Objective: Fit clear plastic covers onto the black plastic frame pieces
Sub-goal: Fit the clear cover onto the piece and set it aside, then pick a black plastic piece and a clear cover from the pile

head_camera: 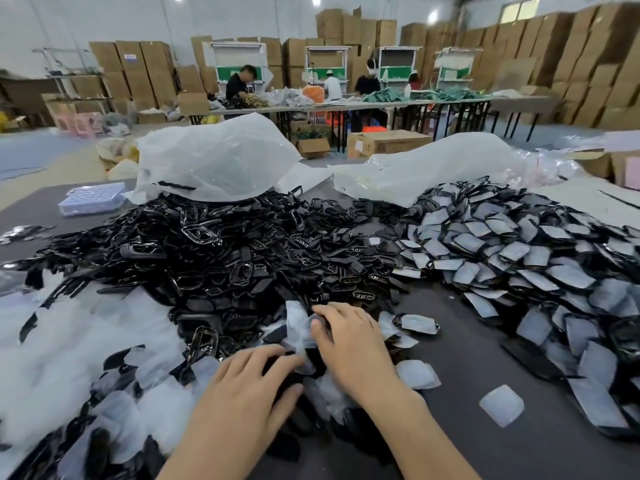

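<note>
A big heap of black plastic frame pieces (242, 251) covers the middle of the dark table (485, 445). Clear plastic covers (62, 348) lie in a pale pile at the left. Near the front centre, my left hand (249, 386) grips a black frame piece (289, 382) between thumb and fingers. My right hand (349, 337) lies just to its right, fingers curled on a clear cover (298, 323) that stands up over the frame. A single covered frame (417, 323) lies right of my hands.
Covered frames (519, 258) are piled at the right. Two crumpled plastic bags (214, 157) sit behind the heaps. A loose clear cover (501, 405) lies on bare table at the right front. People work at long tables (346, 105) far behind, among stacked cartons.
</note>
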A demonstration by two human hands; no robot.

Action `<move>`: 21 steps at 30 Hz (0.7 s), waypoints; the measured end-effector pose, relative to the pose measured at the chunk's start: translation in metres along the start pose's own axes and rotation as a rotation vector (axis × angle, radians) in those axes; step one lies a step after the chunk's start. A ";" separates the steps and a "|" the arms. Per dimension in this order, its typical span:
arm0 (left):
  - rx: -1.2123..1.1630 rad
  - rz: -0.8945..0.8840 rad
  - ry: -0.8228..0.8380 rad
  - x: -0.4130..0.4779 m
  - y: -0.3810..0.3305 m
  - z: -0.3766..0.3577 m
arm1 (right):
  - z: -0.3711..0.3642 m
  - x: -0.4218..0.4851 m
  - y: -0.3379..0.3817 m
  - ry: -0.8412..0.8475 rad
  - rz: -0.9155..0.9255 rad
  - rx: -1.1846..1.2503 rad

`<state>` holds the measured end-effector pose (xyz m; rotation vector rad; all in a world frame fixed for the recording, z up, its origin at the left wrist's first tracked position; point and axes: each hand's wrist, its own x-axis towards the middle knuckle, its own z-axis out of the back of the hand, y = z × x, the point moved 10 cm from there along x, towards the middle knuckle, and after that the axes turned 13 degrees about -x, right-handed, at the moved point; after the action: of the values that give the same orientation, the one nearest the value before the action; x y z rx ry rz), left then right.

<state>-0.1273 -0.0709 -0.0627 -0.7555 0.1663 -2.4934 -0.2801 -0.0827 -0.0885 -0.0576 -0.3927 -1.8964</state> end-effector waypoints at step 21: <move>-0.303 0.243 -0.140 -0.003 0.026 0.028 | 0.012 -0.009 0.005 -0.047 0.095 0.176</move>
<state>-0.0982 -0.0913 -0.0474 -0.9656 0.5603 -2.2014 -0.2746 -0.0725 -0.0779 -0.0038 -0.5775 -1.7633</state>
